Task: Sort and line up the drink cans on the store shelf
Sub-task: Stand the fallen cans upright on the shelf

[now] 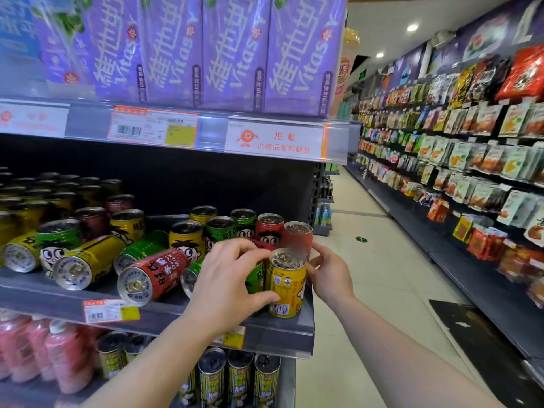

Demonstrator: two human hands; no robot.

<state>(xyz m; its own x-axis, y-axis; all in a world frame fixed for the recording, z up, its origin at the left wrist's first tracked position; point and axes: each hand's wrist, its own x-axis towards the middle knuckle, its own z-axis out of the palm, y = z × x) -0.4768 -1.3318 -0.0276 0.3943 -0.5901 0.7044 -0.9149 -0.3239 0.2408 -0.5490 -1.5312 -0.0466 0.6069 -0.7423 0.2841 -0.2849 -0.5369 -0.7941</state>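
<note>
An upright yellow can point(287, 285) stands at the front right corner of the middle shelf point(276, 334). My left hand point(232, 278) wraps it from the left, thumb low on its side, fingers reaching over a green can point(255, 279) behind it. My right hand point(328, 270) touches the yellow can's right side, fingers near a plain red can point(297, 235) just behind. Behind these stand upright yellow point(186, 238), green point(219, 232) and red point(269, 228) cans. To the left, a red can point(154, 278), a yellow can point(88, 262) and a green can point(141, 250) lie on their sides.
Purple drink cartons point(235, 51) fill the shelf above, whose rail carries price tags point(153, 128). Below are dark cans point(240, 378) and pink bottles point(63, 357). More upright cans point(59, 198) crowd the shelf's left. An aisle floor point(382, 275) and snack racks point(471, 157) lie to the right.
</note>
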